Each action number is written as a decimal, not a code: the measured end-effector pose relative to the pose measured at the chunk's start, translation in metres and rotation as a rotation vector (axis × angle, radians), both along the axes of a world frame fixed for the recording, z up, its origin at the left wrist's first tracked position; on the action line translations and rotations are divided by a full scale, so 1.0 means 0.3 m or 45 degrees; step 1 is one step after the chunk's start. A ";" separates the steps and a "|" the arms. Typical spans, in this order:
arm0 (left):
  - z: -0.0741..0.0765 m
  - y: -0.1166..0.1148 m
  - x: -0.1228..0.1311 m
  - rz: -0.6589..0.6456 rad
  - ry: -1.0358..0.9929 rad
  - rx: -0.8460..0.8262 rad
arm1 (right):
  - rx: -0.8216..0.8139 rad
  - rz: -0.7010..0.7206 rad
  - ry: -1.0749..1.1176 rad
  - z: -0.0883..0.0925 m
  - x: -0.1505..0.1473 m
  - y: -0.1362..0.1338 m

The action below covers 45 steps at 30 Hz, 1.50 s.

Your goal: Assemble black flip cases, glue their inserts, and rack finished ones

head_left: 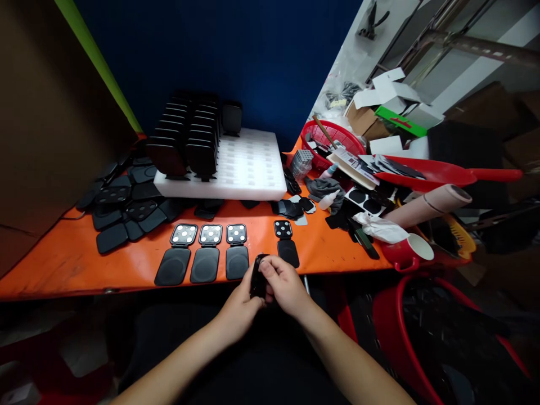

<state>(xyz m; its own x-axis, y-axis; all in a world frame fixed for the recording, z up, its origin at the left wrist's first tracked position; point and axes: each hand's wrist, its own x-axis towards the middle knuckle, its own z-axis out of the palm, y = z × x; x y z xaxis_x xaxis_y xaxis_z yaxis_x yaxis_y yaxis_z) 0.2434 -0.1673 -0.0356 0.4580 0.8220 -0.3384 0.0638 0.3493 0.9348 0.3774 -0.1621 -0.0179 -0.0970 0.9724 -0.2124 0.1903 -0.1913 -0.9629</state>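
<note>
Two hands, left (241,308) and right (284,281), grip one small black case (257,277) by the middle of the bench's (333,250) front edge. Its long axis points away from the body; its front end is unclear. Along that edge lie four opened cases (204,265). Work seems midway: the white foam block (259,163) is part-filled, and a loose pile (112,239) lies leftward.

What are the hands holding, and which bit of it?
A small black piece: left hand by its lower left edge, right hand by its right edge. Some fingers are hidden.
</note>
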 end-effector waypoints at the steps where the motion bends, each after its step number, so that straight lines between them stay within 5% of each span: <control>1: 0.009 0.005 0.000 0.024 -0.123 -0.145 | -0.079 0.002 0.113 -0.002 0.005 -0.001; 5: 0.032 0.022 -0.006 0.081 -0.285 -0.370 | -0.028 0.061 -0.041 0.031 0.023 -0.013; 10: -0.011 0.015 -0.009 0.089 0.047 0.103 | 0.316 0.309 -0.824 0.084 0.001 -0.034; 15: -0.045 -0.004 -0.013 -0.027 0.343 0.372 | 0.363 0.377 -1.175 0.081 -0.025 -0.041; 27: -0.040 -0.010 -0.008 -0.018 0.187 0.370 | 0.350 0.226 -0.712 0.055 -0.035 -0.031; 33: -0.005 0.013 -0.012 0.179 -0.185 -0.175 | -0.152 -0.139 0.328 0.015 0.013 -0.006; 36: 0.019 0.029 -0.023 0.261 -0.235 -0.377 | -0.305 -0.201 0.496 0.015 0.036 0.002; 40: 0.035 0.031 -0.028 0.294 -0.163 -0.198 | -0.268 -0.018 0.328 0.026 0.038 -0.005; 45: 0.042 0.015 -0.034 0.147 0.250 0.415 | -0.064 0.039 0.044 0.039 0.037 -0.022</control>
<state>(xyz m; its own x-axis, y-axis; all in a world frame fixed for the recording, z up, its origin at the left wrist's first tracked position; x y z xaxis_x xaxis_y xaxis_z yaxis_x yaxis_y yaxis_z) 0.2332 -0.1627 -0.0231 0.3085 0.9432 -0.1230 0.2299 0.0515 0.9718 0.3886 -0.1688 -0.0062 -0.1346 0.9569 -0.2572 0.1640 -0.2345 -0.9582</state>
